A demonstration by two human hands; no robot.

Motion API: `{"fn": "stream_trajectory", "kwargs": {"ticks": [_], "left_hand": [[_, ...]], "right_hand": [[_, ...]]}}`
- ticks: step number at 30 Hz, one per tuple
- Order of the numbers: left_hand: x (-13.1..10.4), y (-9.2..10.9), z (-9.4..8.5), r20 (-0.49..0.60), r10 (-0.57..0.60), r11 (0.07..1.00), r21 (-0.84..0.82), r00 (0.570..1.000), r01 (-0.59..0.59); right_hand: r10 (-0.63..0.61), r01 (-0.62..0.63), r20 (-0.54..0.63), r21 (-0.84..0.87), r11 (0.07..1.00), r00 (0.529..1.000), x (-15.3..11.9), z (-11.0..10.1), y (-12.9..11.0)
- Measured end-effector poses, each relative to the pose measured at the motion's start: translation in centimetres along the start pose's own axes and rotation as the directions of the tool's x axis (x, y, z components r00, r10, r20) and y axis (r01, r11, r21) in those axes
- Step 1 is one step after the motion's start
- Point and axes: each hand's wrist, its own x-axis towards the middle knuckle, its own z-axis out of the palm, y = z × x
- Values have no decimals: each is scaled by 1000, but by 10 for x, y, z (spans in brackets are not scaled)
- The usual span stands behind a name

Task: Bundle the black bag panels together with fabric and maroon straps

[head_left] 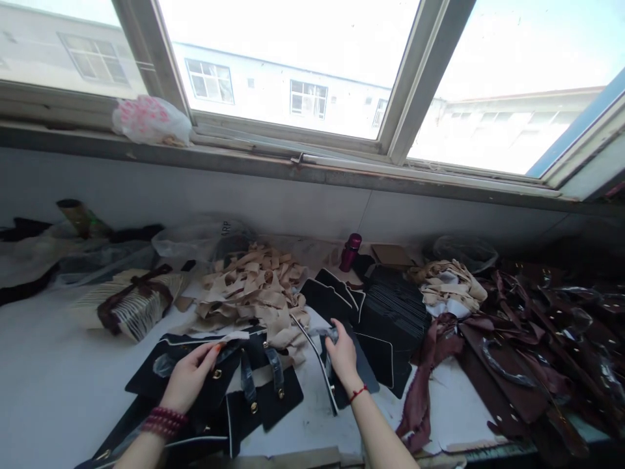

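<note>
My left hand [193,374] is closed in a pinch at a short pale strip [237,335], above a black bag piece [146,368] with white piping. My right hand [343,355] grips a black bag panel [317,365], which stands tilted with its pale edge towards me. Between the hands lie black pieces [288,398] with plastic-wrapped handles [275,368] and gold-coloured fittings. Under and beside my right hand is a flat dark panel [366,365]. Part of what its fingers touch is hidden.
Beige fabric strips [254,286] are heaped behind the hands. Stacked black panels [393,299] stand right of them, near a purple bottle [350,253]. Dark brown bag pieces [517,371] pile up at the right. A tied cream bundle [122,303] lies left; a plastic bag [151,120] sits on the windowsill.
</note>
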Motion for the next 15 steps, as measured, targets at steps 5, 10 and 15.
{"fn": "stream_trajectory", "kwargs": {"ticks": [5,10,15], "left_hand": [[-8,17,22,103,10,975,-222,995,13],[-9,23,40,133,34,983,-185,991,-9],[-6,22,37,75,29,994,103,997,-36]], "right_hand": [[-258,258,8,-93,962,966,16,26,-95],[-419,404,182,114,908,890,-10,75,-142],[-505,397,235,387,833,831,-36,87,-143]]}}
